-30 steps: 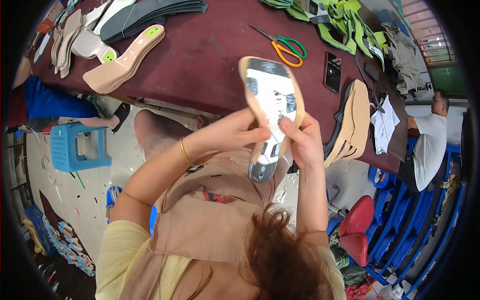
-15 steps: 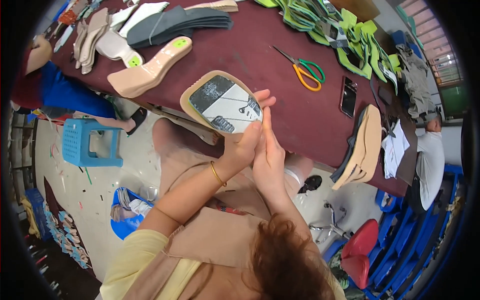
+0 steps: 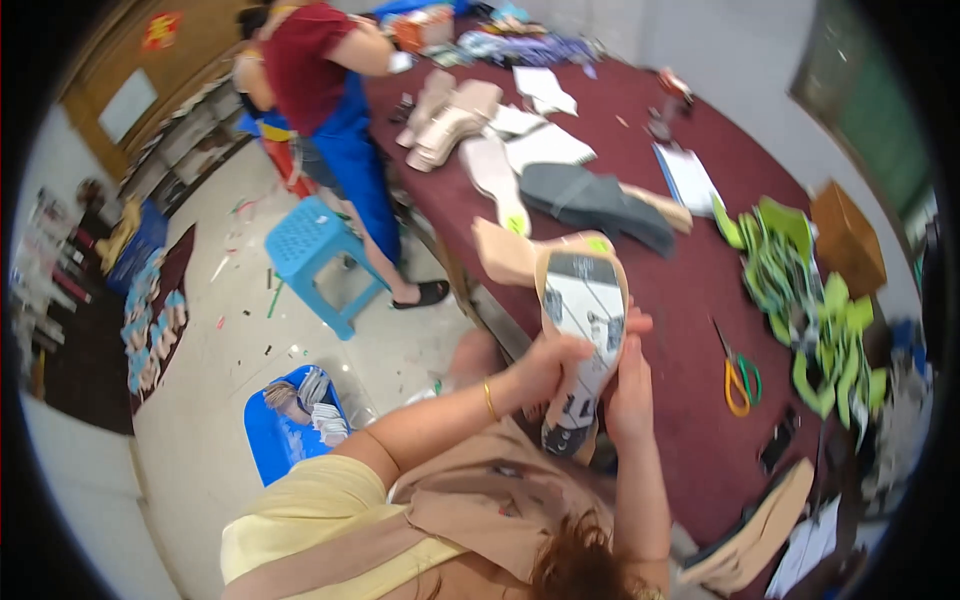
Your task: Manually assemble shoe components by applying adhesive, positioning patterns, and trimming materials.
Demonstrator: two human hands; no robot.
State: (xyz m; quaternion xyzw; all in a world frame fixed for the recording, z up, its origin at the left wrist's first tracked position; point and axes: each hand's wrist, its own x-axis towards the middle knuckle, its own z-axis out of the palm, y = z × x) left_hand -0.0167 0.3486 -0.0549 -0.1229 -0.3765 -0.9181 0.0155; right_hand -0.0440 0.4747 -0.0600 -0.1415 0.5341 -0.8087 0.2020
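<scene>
A shoe sole (image 3: 583, 315) with a tan rim and a black-and-white printed face is held over the near edge of the table, its wide end pointing away from me. My left hand (image 3: 553, 368) grips its left side, with the thumb laid on the printed face. Along the right side my right hand (image 3: 629, 400) supports it, partly hidden behind the sole. Just beyond lies a glossy tan wedge sole (image 3: 500, 252) with a yellow-green sticker. Dark grey sheets (image 3: 590, 200) are stacked further back, beside pale soles (image 3: 490, 180).
On the maroon table (image 3: 680, 440) lie scissors (image 3: 740, 385) with orange and green handles, green cut pieces (image 3: 770, 265), a phone (image 3: 777, 440) and stacked tan soles (image 3: 760, 535). Left are a blue stool (image 3: 310, 240), a blue bin (image 3: 275, 425) and a standing person (image 3: 320, 70).
The view has swung to the left, bringing the standing person in. In my hands the sole has turned, so more of its length and its printed face shows.
</scene>
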